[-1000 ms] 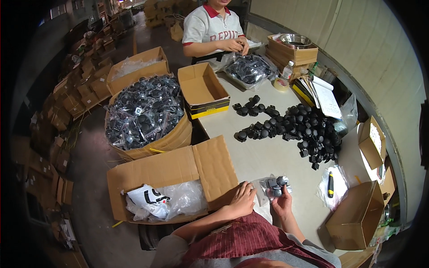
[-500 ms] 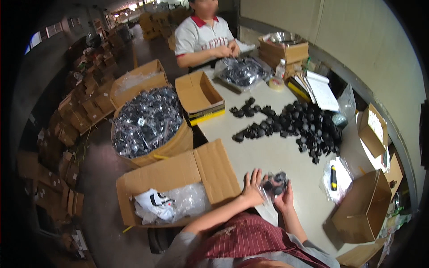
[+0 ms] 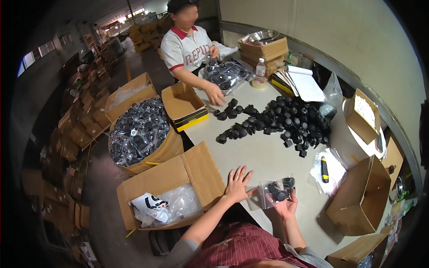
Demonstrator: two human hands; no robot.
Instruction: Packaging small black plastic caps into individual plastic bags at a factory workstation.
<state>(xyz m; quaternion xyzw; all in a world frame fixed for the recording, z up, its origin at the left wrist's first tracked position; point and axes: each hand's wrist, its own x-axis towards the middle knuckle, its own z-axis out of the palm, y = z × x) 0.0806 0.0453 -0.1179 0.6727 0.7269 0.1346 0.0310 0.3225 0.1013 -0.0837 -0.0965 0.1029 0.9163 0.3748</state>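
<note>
A small clear plastic bag (image 3: 275, 193) with black parts inside sat at the near edge of the table (image 3: 263, 156), cupped from below by the right hand (image 3: 286, 206), fingers curled loosely round it. The left hand (image 3: 237, 184) lay flat just beside it, fingers spread wide on the pale tabletop, at the flap of an open cardboard box (image 3: 178, 187) holding crumpled plastic. Farther up the table sprawled a big heap of black knobs (image 3: 277, 120). A yellow-and-black marker (image 3: 325, 169) rested on clear bags to the right. Across the table a co-worker's hand (image 3: 216, 96) reached toward the heap. Left of the table stood a round drum (image 3: 140, 134) full of bagged parts, on a dim warehouse floor lined with cartons.
</note>
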